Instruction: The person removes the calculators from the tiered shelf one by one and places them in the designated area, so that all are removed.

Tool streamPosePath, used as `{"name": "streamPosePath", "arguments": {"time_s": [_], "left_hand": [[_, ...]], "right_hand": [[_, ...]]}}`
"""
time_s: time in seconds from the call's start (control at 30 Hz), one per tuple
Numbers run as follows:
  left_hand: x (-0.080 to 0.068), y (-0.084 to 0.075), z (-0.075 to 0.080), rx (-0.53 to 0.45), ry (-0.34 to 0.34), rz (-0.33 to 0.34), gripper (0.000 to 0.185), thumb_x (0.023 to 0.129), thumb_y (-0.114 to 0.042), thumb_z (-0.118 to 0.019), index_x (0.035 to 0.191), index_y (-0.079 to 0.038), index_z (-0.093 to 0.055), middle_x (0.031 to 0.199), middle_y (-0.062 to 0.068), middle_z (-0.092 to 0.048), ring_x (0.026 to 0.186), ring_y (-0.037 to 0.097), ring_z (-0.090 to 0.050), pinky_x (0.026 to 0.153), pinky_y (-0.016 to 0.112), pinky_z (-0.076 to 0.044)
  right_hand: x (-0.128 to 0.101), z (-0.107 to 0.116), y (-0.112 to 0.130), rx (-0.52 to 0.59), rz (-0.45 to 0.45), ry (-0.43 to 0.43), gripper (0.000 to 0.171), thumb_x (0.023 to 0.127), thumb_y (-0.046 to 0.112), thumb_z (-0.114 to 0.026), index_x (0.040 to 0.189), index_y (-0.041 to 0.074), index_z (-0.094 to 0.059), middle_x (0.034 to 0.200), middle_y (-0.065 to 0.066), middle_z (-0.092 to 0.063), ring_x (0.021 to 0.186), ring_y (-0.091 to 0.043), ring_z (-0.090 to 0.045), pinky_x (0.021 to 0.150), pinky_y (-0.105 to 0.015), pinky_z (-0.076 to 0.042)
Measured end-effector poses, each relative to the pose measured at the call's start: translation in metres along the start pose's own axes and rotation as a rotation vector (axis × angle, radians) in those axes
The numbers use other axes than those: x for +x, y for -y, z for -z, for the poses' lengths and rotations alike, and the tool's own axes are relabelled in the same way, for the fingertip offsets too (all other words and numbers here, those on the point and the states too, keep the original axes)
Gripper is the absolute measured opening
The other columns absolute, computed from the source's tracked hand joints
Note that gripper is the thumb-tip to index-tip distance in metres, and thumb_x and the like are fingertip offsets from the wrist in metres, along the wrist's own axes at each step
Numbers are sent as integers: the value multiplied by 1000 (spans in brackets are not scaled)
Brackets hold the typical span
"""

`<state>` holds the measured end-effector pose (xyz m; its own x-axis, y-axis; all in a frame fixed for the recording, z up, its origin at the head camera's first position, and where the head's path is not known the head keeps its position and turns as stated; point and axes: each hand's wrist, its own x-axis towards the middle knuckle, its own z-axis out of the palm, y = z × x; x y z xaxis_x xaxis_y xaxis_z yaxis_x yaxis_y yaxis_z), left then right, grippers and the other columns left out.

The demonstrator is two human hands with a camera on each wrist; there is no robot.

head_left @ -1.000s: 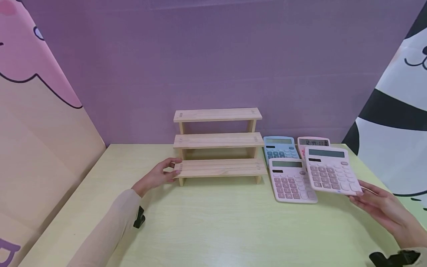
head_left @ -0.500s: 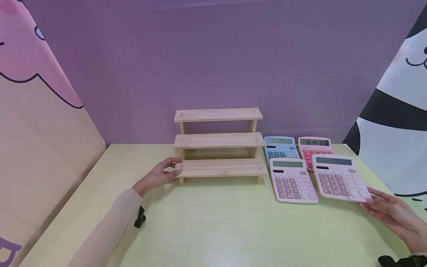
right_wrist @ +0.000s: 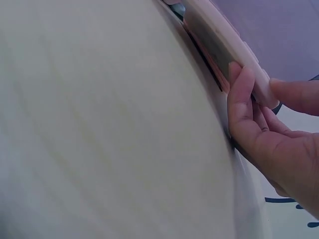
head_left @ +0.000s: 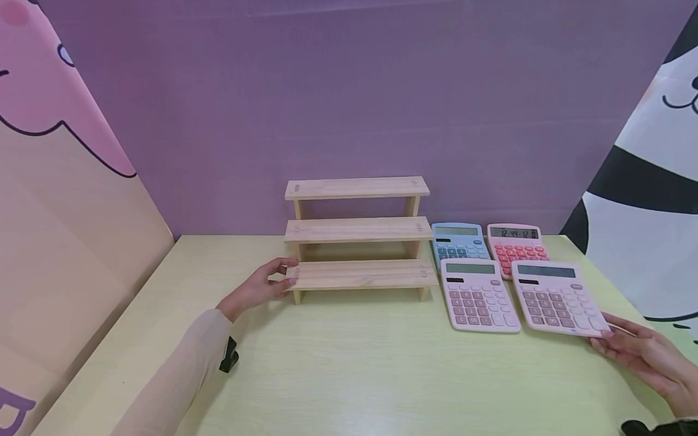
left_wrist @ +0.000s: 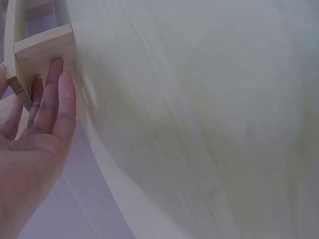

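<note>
My left hand (head_left: 260, 287) grips the left end of the lowest step of a three-tier wooden display stand (head_left: 360, 275). In the left wrist view, that hand's fingers (left_wrist: 50, 102) lie against the stand's side panel. With thumb above and fingers below, my right hand (head_left: 643, 351) pinches the lower right corner of a pale pink calculator (head_left: 561, 300). The right wrist view shows this calculator (right_wrist: 224, 45) edge-on, tilted, its gripped end raised off the table. Left of it lies a matching pale pink calculator (head_left: 480, 297).
Behind these two are a blue calculator (head_left: 460, 242) and a brighter pink calculator (head_left: 515, 242) with a lit clock display. A light wood-grain table (head_left: 349, 369) carries everything. A purple backdrop (head_left: 349, 91) rises at the back, with printed cartoon panels on both sides.
My right hand has moved the pale pink calculator right, toward me and down, uncovering the brighter pink calculator and its pale neighbour. My left hand and the stand stay put.
</note>
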<state>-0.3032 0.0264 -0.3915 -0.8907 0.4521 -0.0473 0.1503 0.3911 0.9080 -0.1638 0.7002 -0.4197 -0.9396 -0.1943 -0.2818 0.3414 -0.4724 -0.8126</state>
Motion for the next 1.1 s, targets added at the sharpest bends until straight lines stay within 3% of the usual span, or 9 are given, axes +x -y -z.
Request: {"name": "streamPosePath", "arguments": {"time_s": [0.4,0.63,1.1], "left_hand": [[1,0,0,4,6,-2,47,92,-20,-55,135,-13,-38,119,16,-38,103,28,-55,87,38,-53],[1,-1,-1,7,-1,7,46,92,-20,-55,135,-13,-39,119,16,-38,103,28,-55,87,37,-54],[1,2,0,-8,6,-12,47,91,-19,-56,134,-11,-39,118,16,-37,98,27,-56,86,38,-54]], "right_hand": [[1,-6,3,-34,0,24,38,93,-7,-40,93,21,-67,94,0,-66,88,-18,-62,82,-31,-55],[1,-9,7,-105,-35,-50,31,91,-2,-49,89,25,-64,90,4,-64,86,-17,-63,83,-29,-55],[7,-11,7,-192,-96,-77,28,81,0,-65,85,28,-65,90,9,-62,86,-15,-63,83,-30,-54]]}}
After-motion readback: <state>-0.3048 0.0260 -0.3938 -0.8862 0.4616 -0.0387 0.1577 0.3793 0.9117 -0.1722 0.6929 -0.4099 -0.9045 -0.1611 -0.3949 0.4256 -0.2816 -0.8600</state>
